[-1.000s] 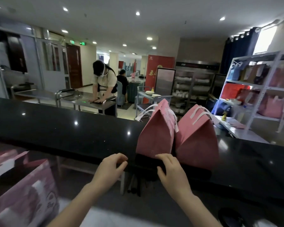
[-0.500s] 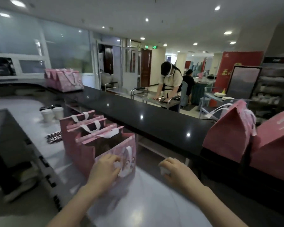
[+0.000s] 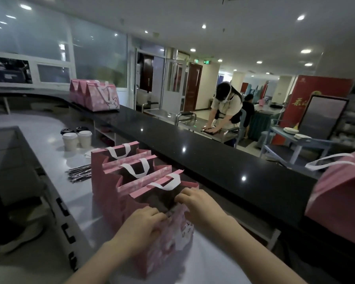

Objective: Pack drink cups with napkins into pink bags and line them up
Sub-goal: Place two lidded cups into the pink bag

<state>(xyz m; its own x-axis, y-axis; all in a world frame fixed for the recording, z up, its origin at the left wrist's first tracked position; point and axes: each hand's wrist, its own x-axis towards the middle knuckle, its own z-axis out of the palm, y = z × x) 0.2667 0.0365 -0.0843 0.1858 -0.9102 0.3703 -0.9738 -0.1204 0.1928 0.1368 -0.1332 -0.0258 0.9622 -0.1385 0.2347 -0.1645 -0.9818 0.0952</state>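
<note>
Three open pink bags with white handles stand in a row on the grey worktop (image 3: 49, 160). My left hand (image 3: 140, 228) grips the near rim of the nearest pink bag (image 3: 172, 240), and my right hand (image 3: 199, 206) grips its far rim. Behind it stand the middle bag (image 3: 131, 185) and the far bag (image 3: 103, 171). Two white lidded cups (image 3: 77, 139) and two black lids stand further back on the worktop. A bundle of wrapped straws (image 3: 80, 173) lies left of the bags. A closed pink bag (image 3: 340, 193) rests on the black counter at the right.
The raised black counter (image 3: 193, 160) runs along the right of the worktop. A group of closed pink bags (image 3: 96, 97) stands at its far end. Beyond the counter a person (image 3: 225, 111) leans over a steel cart. A sink recess is on the left.
The view has turned left from the closed bags on the black counter to the worktop. Both my hands dropped from the counter edge and took hold of the nearest open bag's rim.
</note>
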